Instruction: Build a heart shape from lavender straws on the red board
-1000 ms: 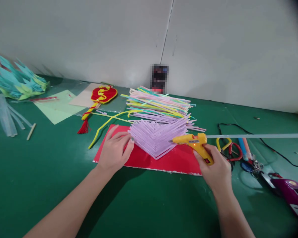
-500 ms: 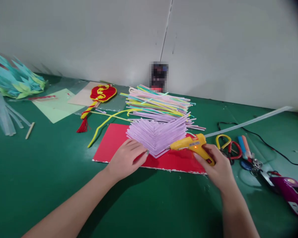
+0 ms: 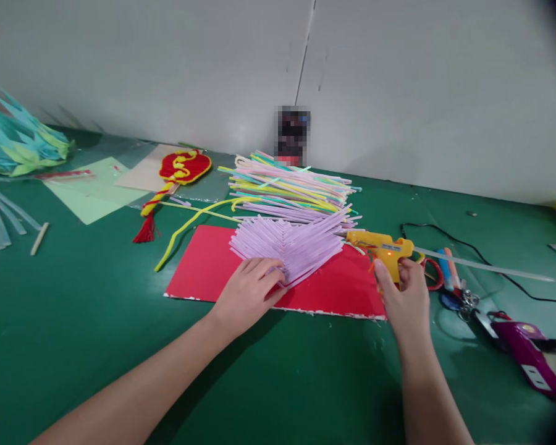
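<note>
Lilac pipe cleaners point(image 3: 306, 247) lie in a V-shaped, feather-like pattern on a red board point(image 3: 338, 296) with ragged white edges. My left hand point(image 3: 254, 287) is closed at their lower point, thumb and fingers together on the tip; the exact grip is partly hidden. In my right hand point(image 3: 403, 290) is a yellow hot glue gun point(image 3: 382, 244), its orange light lit. The nozzle is at the right edge of the lilac pattern, and a long clear glue stick point(image 3: 486, 264) sticks out of its back.
Behind the board lies a pile of pastel pipe cleaners point(image 3: 301, 188). A red and yellow tasselled ornament point(image 3: 185, 167) and pale green paper point(image 3: 92, 191) are to the left. Red-handled scissors point(image 3: 433, 274), keys point(image 3: 467, 303), a black cord point(image 3: 482, 250) and a purple tool point(image 3: 528, 355) lie to the right.
The glue gun has moved up and right, from the pattern's lower right edge to its upper right side, and its glue stick now slopes down. My left hand has shifted slightly right over the tip.
</note>
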### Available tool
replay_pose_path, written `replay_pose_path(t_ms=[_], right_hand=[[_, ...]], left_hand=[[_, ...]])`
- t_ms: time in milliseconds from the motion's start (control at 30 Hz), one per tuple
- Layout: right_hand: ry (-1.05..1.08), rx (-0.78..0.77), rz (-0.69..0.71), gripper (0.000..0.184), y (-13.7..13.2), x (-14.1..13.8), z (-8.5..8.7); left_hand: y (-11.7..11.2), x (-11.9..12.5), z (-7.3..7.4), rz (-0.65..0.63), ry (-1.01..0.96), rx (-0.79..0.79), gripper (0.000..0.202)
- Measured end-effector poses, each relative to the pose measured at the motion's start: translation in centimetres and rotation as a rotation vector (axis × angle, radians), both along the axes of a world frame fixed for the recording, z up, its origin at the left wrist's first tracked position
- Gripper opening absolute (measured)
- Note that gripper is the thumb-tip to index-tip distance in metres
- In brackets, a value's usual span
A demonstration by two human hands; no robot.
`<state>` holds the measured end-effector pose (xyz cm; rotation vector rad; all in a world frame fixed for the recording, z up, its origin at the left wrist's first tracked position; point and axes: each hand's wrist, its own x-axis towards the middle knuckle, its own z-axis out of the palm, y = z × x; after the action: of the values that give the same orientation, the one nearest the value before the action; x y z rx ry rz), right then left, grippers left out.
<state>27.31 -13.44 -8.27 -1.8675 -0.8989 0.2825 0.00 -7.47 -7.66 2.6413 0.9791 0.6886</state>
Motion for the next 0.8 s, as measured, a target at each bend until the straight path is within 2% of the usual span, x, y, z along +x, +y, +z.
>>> replay_pose_path(t_ms=[167,300,433,567,700,800], right_hand=[[-0.118,-0.203,-0.083,0.074,0.2,-0.6,0.5],[-0.229,-0.326,-0.101,0.060,0.2,-1.3,1.5],[-0.176,-0.328,-0.017,0.047,0.3,-2.2,2.3],[0.005,-0.194,0.125,0.044,0.5,-2.9,2.7],[0.064,-0.169,0.263,0.041,0.9,-3.4,2.9],[-0.036,-0.210,0.292,0.042,1.2,-4.0,2.6]], left_hand=[[0.5,0.0,-0.5,-0.040,-0.033,-0.061,0.003],[0.5,0.0,-0.7,-0.079,-0.054,-0.081,0.010],[0.2,-0.2,-0.5,-0.111,0.034,-0.094,0.037],[-0.2,-0.5,-0.2,-0.221,0.170,-0.078,0.058],[-0.4,-0.7,-0.3,-0.263,0.237,-0.087,0.064],[-0.4,-0.7,-0.3,-0.261,0.256,-0.098,0.062]])
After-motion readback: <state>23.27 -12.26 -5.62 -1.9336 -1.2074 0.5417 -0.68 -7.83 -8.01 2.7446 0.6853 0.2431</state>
